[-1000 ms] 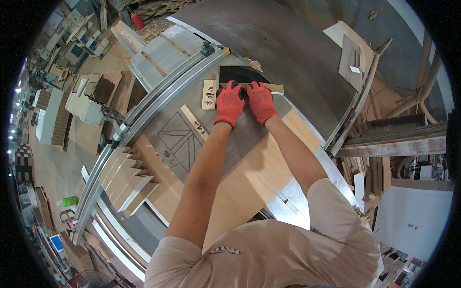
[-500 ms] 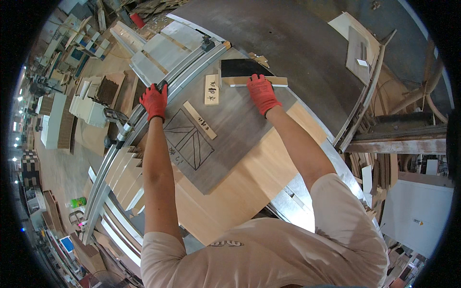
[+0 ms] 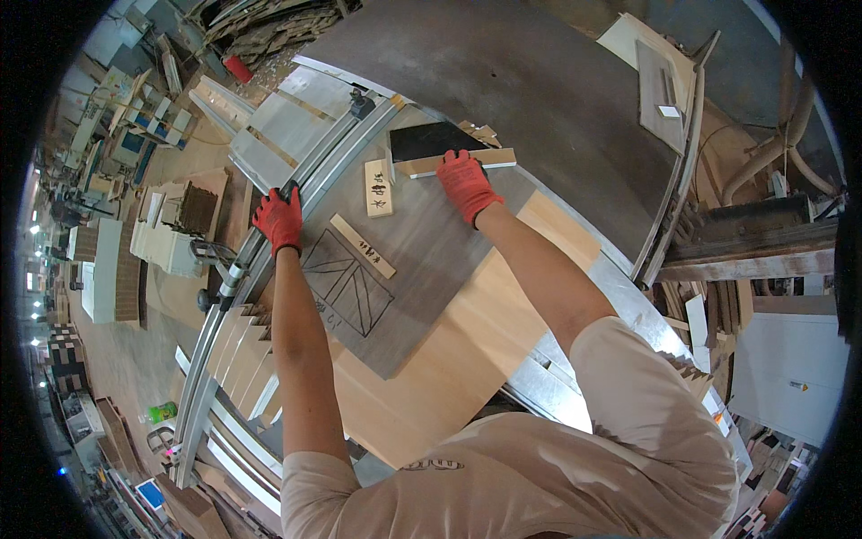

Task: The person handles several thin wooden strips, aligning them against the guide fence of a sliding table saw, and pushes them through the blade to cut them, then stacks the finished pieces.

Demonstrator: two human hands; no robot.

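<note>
Both my hands wear red gloves with dark palms. My left hand (image 3: pixel 278 221) is at the left, its fingers closed over the silver metal rail (image 3: pixel 316 187). My right hand (image 3: pixel 468 186) grips a light wooden strip (image 3: pixel 417 167) with a white edge, just in front of a black panel (image 3: pixel 435 140). Beneath lies a grey-brown wood-grain board (image 3: pixel 431 260) with a divided rectangle drawn on it. Two pale wooden pieces with handwriting, a short block (image 3: pixel 378 189) and a thin slat (image 3: pixel 363 245), rest on that board. My right fingertips are partly hidden behind the strip.
A pale wood panel (image 3: pixel 467 350) lies under the grey-brown board. A clamp (image 3: pixel 235 274) sits on the rail. Beyond is a wide dark tabletop (image 3: pixel 530 81); stacked boards (image 3: pixel 171 229) stand at left. Grey hoses (image 3: pixel 772 153) hang at far right.
The view has turned and shifted slightly, so everything sits a little lower and further left at the far side. Both hands keep their places on the rail and the strip.
</note>
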